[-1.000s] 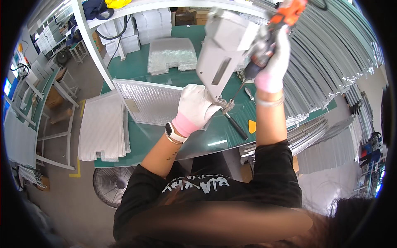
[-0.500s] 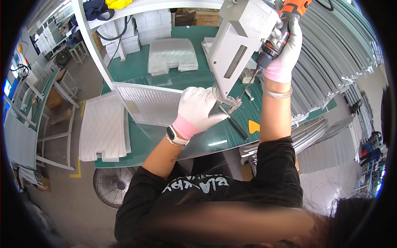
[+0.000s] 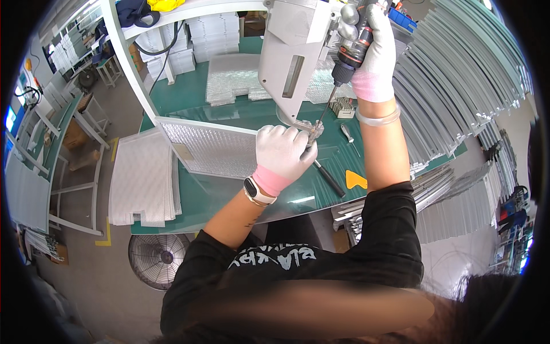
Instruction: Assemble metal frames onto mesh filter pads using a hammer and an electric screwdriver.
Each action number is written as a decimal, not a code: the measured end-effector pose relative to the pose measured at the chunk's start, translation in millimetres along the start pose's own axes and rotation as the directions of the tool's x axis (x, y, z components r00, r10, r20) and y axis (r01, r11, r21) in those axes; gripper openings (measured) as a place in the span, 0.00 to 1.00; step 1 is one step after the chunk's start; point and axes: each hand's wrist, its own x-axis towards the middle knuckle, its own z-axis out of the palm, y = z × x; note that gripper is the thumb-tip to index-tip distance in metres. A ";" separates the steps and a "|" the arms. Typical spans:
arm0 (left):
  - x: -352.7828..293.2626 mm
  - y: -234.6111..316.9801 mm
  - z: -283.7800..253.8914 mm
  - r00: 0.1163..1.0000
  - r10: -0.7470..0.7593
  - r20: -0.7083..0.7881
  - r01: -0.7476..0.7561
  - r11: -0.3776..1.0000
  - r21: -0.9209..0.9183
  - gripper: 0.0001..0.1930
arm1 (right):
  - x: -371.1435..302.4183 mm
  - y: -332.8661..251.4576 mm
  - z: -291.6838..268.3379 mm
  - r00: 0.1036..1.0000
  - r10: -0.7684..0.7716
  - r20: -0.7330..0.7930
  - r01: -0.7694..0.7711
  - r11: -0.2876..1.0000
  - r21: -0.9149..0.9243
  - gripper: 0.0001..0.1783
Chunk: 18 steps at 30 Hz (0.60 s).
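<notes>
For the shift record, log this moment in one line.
left hand: at panel, grip unclear | right hand: gripping driver | table: yellow scraper

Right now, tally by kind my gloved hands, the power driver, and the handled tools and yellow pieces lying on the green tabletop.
Gloved left hand and gloved right hand: 2
Power driver: 1
Black-handled tool and pale-handled tool: 2
Yellow flat piece: 1
Total: 6
</notes>
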 end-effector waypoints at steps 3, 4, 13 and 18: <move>0.7 -4.8 4.1 1.000 -0.003 -0.007 0.003 1.000 -0.016 0.07 | 0.0 2.3 -0.2 1.000 0.011 0.010 -0.012 1.000 0.019 0.11; 0.7 -6.8 6.2 1.000 -0.002 -0.019 0.001 1.000 -0.031 0.10 | 0.9 2.9 -0.4 1.000 0.004 0.031 -0.004 1.000 0.022 0.12; -4.1 -11.3 9.1 0.994 -0.082 0.069 0.091 0.985 -0.147 0.09 | -18.7 34.4 -4.3 0.906 0.086 0.414 -0.090 0.996 -0.011 0.32; -1.1 -10.8 16.0 0.997 -0.078 -0.017 0.072 0.972 -0.225 0.12 | -16.7 44.2 -6.2 0.914 0.037 0.405 -0.049 0.999 0.021 0.38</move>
